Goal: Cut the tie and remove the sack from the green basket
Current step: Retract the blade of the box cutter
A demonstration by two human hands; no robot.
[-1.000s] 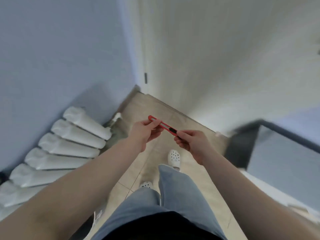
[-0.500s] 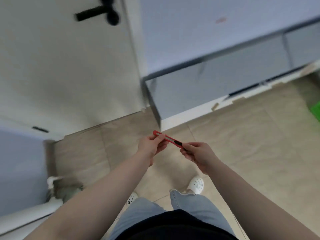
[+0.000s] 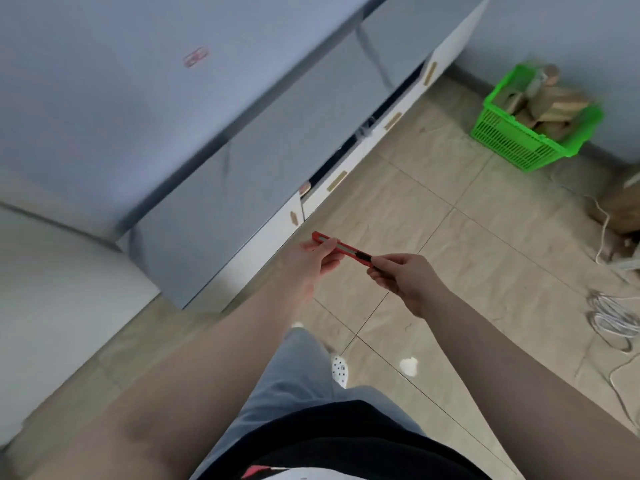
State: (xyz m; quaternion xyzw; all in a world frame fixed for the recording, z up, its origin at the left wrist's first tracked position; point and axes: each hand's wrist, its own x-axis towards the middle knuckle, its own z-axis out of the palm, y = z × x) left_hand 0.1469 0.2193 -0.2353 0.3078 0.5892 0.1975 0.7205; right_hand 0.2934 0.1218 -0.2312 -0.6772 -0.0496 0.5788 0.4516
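Observation:
A green plastic basket (image 3: pixel 512 142) stands on the tiled floor at the far right, against the wall. A tan sack (image 3: pixel 557 105) fills its far side, and a grey roll pokes up behind it. The tie is too small to make out. I hold a red utility knife (image 3: pixel 346 249) level in front of me with both hands. My left hand (image 3: pixel 317 259) pinches its far end and my right hand (image 3: pixel 403 277) grips the dark near end. Both hands are well short of the basket.
A grey cabinet (image 3: pixel 263 150) with white drawer fronts runs along the left. White cables (image 3: pixel 613 317) lie coiled on the floor at the right, beside a brown box (image 3: pixel 623 209). My legs and a white shoe (image 3: pixel 339 370) show below.
My view has swung right, from a radiator and door to the cabinet and then the green basket. Both hands have kept hold of the knife in the same pose.

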